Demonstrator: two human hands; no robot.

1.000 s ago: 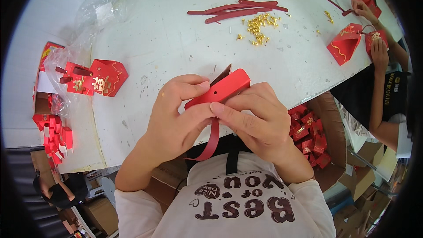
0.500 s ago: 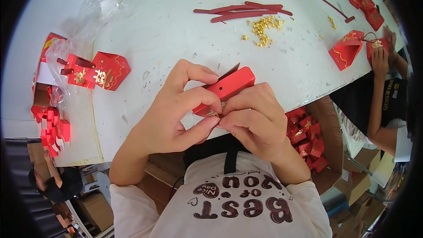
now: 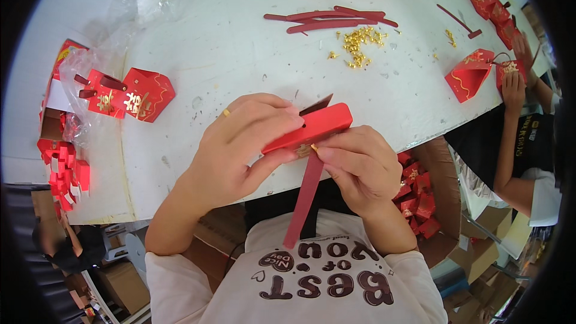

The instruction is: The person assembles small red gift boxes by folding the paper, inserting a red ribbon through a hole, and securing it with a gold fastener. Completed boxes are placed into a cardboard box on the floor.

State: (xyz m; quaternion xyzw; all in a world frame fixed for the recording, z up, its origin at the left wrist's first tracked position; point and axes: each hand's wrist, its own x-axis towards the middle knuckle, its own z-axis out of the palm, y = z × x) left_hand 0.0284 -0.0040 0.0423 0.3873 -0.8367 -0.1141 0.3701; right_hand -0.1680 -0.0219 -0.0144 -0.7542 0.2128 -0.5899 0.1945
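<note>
My left hand (image 3: pixel 235 147) is closed round a small red gift box (image 3: pixel 330 121), held tilted with an open flap on its far side. A dark hole shows in the box's upper face beside my left fingertips. Between the thumb and fingers of my right hand (image 3: pixel 363 168) is the end of a dark red strap (image 3: pixel 305 201), with a small gold fastener (image 3: pixel 314 147) at that end. The strap hangs down toward my shirt. Its pinched end is right by the box's near face; I cannot tell whether they touch.
Ahead lie several dark red straps (image 3: pixel 330 23) and a heap of gold fasteners (image 3: pixel 360 45). Red boxes (image 3: pixel 149 96) stand at the left, near clear plastic. At right, a co-worker's hand (image 3: pixel 513 87) holds a box. A carton (image 3: pixel 447 189) of red boxes sits below the table edge.
The strap now hangs in full view from my right fingers, which have moved slightly right. My left fingers have left the fastening spot and closed over the box.
</note>
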